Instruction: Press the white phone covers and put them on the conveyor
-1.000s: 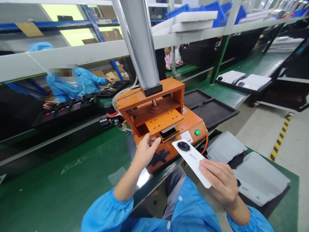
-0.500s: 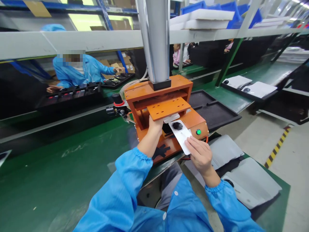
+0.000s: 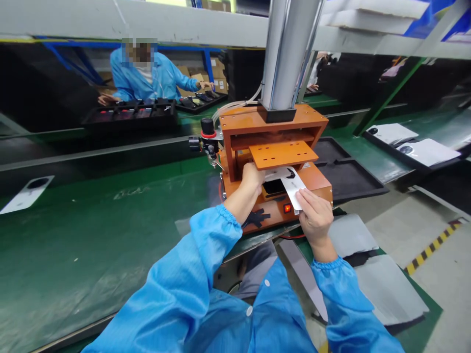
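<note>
An orange press (image 3: 274, 125) stands on the green bench, its upper plate (image 3: 283, 154) raised over the base. My left hand (image 3: 253, 177) reaches under that plate at its left side; its fingertips are hidden, next to a white piece. Between the fingers and thumb of my right hand (image 3: 314, 212) is the lower end of a white phone back cover (image 3: 294, 190) with a dark camera ring. The cover's upper end lies beneath the plate's front edge. A red-lit switch (image 3: 287, 208) and a black glove-like shape (image 3: 258, 217) show on the press's front.
Another white cover (image 3: 27, 195) lies at the far left of the green bench (image 3: 121, 220). A black tray (image 3: 349, 179) is right of the press. Grey sheets (image 3: 386, 289) lie at lower right. Across the bench, a person in blue (image 3: 147, 73) sits behind black trays (image 3: 130, 115).
The view has shifted, so the press appears further right. The white cover in my right hand has moved in under the raised plate. My left hand remains beneath the plate.
</note>
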The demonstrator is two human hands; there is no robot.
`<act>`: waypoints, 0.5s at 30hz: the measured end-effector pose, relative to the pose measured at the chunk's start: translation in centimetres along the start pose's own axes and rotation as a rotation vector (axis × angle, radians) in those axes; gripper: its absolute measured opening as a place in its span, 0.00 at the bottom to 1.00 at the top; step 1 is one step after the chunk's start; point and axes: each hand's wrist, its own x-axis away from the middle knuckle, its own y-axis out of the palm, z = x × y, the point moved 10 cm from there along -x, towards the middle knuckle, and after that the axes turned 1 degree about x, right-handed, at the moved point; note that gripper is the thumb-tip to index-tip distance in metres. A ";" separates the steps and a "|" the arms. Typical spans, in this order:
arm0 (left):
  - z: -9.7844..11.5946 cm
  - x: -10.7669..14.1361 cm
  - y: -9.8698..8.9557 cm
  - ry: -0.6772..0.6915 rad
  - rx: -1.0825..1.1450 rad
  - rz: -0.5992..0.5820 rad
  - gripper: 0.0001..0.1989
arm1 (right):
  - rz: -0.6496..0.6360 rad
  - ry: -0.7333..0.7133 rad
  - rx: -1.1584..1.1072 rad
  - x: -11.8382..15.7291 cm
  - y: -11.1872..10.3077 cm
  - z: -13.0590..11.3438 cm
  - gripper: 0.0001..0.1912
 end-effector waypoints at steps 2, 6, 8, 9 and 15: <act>-0.5 2.9 -1.2 -0.070 -0.069 -0.051 0.09 | 0.021 -0.017 -0.006 -0.4 -0.2 0.0 0.26; -3.1 12.4 -4.0 -0.251 -0.155 -0.271 0.16 | 0.038 -0.022 -0.028 -2.3 0.2 -0.2 0.25; -4.7 17.0 -5.4 -0.295 -0.260 -0.404 0.20 | -0.031 -0.018 -0.030 -3.8 1.8 -0.5 0.22; -5.5 18.8 -6.2 -0.298 -0.326 -0.449 0.20 | -0.096 -0.031 -0.030 -4.7 3.0 -0.8 0.21; -8.8 22.1 -10.4 -0.191 -0.550 -0.390 0.20 | -0.471 -0.169 0.004 -7.5 9.5 -2.6 0.18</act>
